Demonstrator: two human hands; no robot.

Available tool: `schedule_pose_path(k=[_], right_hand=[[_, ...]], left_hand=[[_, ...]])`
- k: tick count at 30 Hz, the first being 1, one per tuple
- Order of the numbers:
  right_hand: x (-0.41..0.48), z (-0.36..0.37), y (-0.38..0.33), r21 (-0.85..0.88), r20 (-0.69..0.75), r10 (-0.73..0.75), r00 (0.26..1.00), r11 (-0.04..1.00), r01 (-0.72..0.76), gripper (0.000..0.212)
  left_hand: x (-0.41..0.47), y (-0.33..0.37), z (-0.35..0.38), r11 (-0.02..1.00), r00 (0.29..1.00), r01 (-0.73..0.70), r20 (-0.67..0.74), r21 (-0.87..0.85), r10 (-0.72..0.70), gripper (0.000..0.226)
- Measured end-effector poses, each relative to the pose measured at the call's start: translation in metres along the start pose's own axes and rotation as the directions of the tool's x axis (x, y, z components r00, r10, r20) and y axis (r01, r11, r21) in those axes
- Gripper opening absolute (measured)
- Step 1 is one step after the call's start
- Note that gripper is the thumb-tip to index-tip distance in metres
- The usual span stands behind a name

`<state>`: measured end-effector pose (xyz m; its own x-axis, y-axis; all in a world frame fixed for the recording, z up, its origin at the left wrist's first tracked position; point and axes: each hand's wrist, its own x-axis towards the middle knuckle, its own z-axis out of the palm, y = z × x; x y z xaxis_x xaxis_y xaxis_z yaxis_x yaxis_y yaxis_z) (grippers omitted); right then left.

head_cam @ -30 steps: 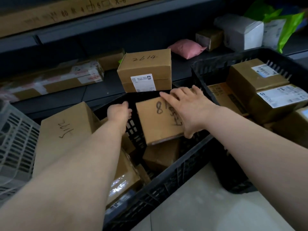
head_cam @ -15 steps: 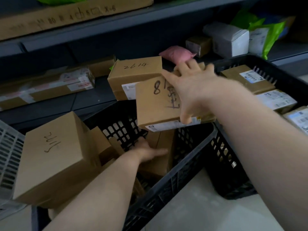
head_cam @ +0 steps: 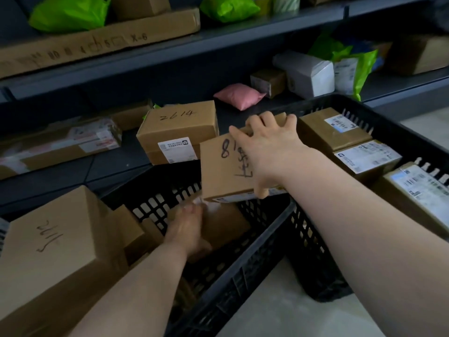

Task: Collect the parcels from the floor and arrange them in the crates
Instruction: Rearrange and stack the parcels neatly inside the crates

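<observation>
Gripping a flat cardboard parcel marked "81" point(head_cam: 224, 170) from above, the right hand point(head_cam: 269, 152) is spreading its fingers over the far edge while the thumb is pressing against the near edge, so the parcel is clamped between them and hanging tilted in the air. It is sitting above the gap between the two black crates, its lower edge over the near black crate point(head_cam: 243, 271) and its far corner just beside the far black crate point(head_cam: 393, 127). The right forearm is reaching in from the lower right, extended nearly straight, wrist bent slightly down.

The left hand point(head_cam: 188, 231) is reaching down into the near crate, palm down on a brown box point(head_cam: 226, 223) lying at the bottom; the fingers are blurred, so whether they are closing on it or only resting cannot be told. The left forearm is angling in from the bottom edge.

A large carton marked "2117" point(head_cam: 52, 244) is leaning at the left end of the near crate. Labelled parcels point(head_cam: 366, 156) are lying packed side by side in the far crate. On the dark shelf point(head_cam: 73, 171) behind, a box marked "2614" point(head_cam: 178, 130) and a pink padded bag point(head_cam: 239, 96) are resting.
</observation>
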<state>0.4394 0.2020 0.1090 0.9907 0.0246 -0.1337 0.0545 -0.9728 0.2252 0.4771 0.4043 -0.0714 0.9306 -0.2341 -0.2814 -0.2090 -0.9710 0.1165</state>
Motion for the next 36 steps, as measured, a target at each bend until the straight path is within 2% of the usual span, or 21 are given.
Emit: schedule_pose_path(k=[1, 2, 3, 4, 6, 8, 10, 14, 17, 20, 23, 25, 27, 29, 33, 36], right_hand=[[0.001, 0.001, -0.001, 0.000, -0.009, 0.000, 1.000, 1.000, 0.000, 0.136], [0.002, 0.002, -0.001, 0.007, -0.022, 0.002, 1.000, 1.000, -0.002, 0.138], [0.003, 0.002, -0.001, 0.020, -0.035, 0.003, 0.999, 1.000, -0.002, 0.139], [0.003, 0.002, 0.000, 0.038, -0.044, 0.004, 0.999, 0.999, -0.002, 0.139], [0.004, 0.002, 0.000, 0.078, -0.046, 0.001, 0.999, 0.997, 0.002, 0.140], [0.004, 0.003, 0.001, 0.098, -0.049, -0.012, 0.999, 0.995, 0.016, 0.141], [0.003, 0.004, 0.000, 0.103, -0.050, -0.035, 0.998, 0.994, 0.040, 0.141], [0.003, 0.004, -0.002, 0.139, -0.070, -0.074, 0.995, 0.987, 0.083, 0.140], [0.005, 0.006, -0.006, 0.123, -0.096, -0.104, 0.990, 0.986, 0.115, 0.142], [0.005, 0.012, -0.012, 0.103, -0.112, -0.115, 0.987, 0.987, 0.127, 0.142], [0.005, 0.012, -0.013, 0.087, -0.136, -0.084, 0.987, 0.992, 0.096, 0.142], [0.006, 0.009, -0.013, 0.094, -0.144, -0.070, 0.987, 0.992, 0.084, 0.142], [0.008, 0.006, -0.016, 0.102, -0.145, -0.073, 0.987, 0.991, 0.088, 0.141], [0.008, 0.003, -0.022, 0.124, -0.143, -0.081, 0.986, 0.987, 0.099, 0.139], [0.008, 0.002, -0.029, 0.137, -0.150, -0.109, 0.983, 0.982, 0.130, 0.139], [0.006, 0.008, -0.026, 0.102, -0.164, -0.095, 0.982, 0.988, 0.112, 0.141]], left_hand=[[0.000, 0.001, 0.003, 0.999, 0.998, -0.045, 0.034, 0.002, 0.045, 0.076], [0.001, 0.000, 0.005, 0.999, 0.999, -0.043, 0.031, 0.000, 0.043, 0.058], [0.003, -0.001, 0.007, 1.000, 1.000, -0.005, -0.004, -0.014, 0.005, 0.056], [0.008, -0.004, 0.010, 0.997, 0.999, 0.048, -0.012, -0.061, -0.049, 0.068], [0.016, -0.007, 0.013, 0.983, 0.987, 0.115, 0.131, -0.141, -0.097, 0.115], [0.025, -0.008, 0.016, 0.999, 0.967, 0.039, 0.252, -0.029, -0.031, 0.147], [0.037, -0.010, 0.016, 0.996, 0.961, -0.016, 0.277, 0.083, -0.008, 0.156], [0.054, -0.015, 0.019, 0.982, 0.931, -0.014, 0.361, 0.190, -0.057, 0.162], [0.058, -0.012, 0.019, 0.989, 0.905, -0.025, 0.423, 0.147, -0.040, 0.165], [0.066, -0.012, 0.013, 0.999, 0.893, 0.021, 0.448, 0.043, -0.038, 0.160], [0.058, -0.009, 0.004, 0.985, 0.942, -0.040, 0.335, 0.165, -0.018, 0.140], [0.047, -0.004, -0.001, 0.991, 0.933, -0.042, 0.359, 0.125, -0.006, 0.123], [0.036, -0.001, -0.006, 0.999, 0.879, 0.044, 0.476, -0.016, -0.031, 0.126], [0.025, -0.003, -0.013, 0.994, 0.849, 0.082, 0.528, -0.074, -0.031, 0.132], [0.011, -0.013, -0.014, 0.973, 0.816, 0.164, 0.577, -0.166, -0.039, 0.114], [0.002, -0.017, -0.003, 0.947, 0.810, 0.242, 0.581, -0.209, -0.078, 0.132]])
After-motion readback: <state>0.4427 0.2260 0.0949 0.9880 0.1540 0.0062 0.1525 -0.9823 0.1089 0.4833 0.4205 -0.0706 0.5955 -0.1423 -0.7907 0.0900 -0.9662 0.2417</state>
